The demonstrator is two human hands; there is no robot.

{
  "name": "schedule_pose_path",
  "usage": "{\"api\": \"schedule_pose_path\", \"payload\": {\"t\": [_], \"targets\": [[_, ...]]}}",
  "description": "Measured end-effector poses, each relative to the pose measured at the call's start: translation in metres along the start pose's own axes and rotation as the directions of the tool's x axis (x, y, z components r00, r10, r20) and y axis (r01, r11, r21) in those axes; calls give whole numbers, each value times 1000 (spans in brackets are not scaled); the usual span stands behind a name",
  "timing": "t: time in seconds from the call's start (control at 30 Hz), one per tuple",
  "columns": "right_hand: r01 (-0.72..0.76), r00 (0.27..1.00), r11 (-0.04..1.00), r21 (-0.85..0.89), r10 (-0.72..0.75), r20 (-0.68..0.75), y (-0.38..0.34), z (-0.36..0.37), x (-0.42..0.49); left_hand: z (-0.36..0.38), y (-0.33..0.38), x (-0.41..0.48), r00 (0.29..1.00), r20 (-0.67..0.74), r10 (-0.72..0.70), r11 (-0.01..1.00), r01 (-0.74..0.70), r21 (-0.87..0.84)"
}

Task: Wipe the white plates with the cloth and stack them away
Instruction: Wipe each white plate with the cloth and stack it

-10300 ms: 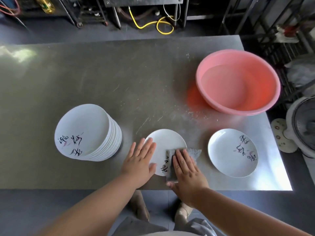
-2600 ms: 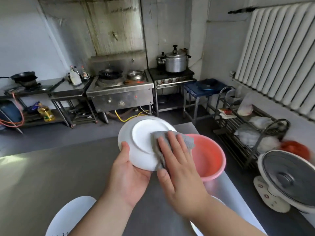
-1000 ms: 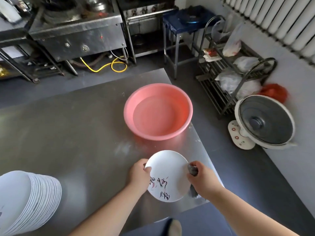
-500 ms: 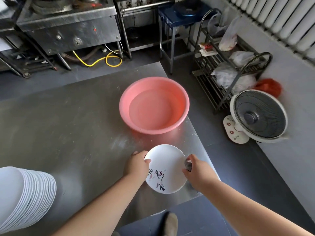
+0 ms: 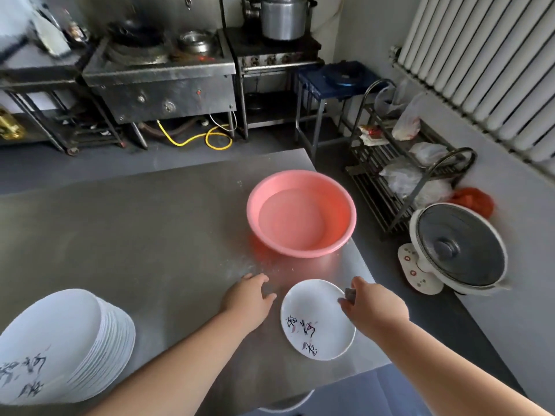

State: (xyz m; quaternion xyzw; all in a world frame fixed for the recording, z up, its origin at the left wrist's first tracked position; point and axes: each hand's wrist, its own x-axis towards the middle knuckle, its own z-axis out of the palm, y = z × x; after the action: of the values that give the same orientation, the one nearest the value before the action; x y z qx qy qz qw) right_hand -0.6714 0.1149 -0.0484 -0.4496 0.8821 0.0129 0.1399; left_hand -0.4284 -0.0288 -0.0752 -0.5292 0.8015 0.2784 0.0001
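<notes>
A white plate (image 5: 316, 319) with black writing lies face up near the table's front right corner. My right hand (image 5: 374, 309) holds a small grey cloth (image 5: 350, 293) bunched in its fingers, and those fingers touch the plate's right rim. My left hand (image 5: 249, 298) hovers just left of the plate with relaxed fingers, holding nothing and not touching it. A tall stack of white plates (image 5: 63, 346) stands at the front left of the steel table (image 5: 144, 235).
A pink basin (image 5: 301, 213) sits behind the plate, near the table's right edge. On the floor to the right stand a tilted fan (image 5: 458, 249) and a wire rack (image 5: 402, 163) holding bags. Stoves line the far wall.
My left hand has let go of the plate's left rim and moved a little to the left. The plate now lies flat on the table. My right hand still holds the cloth.
</notes>
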Motion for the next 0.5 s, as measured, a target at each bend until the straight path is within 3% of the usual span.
{"api": "schedule_pose_path", "payload": {"t": [0.23, 0.5], "targets": [[323, 946, 938, 126, -326, -3, -164, -16, -1, -120, -104, -52, 976, -210, -64, 993, 83, 85], [568, 818, 807, 165, -575, -2, -359, -14, -41, -213, -268, -141, 842, -378, -384, 913, 408, -20]]}}
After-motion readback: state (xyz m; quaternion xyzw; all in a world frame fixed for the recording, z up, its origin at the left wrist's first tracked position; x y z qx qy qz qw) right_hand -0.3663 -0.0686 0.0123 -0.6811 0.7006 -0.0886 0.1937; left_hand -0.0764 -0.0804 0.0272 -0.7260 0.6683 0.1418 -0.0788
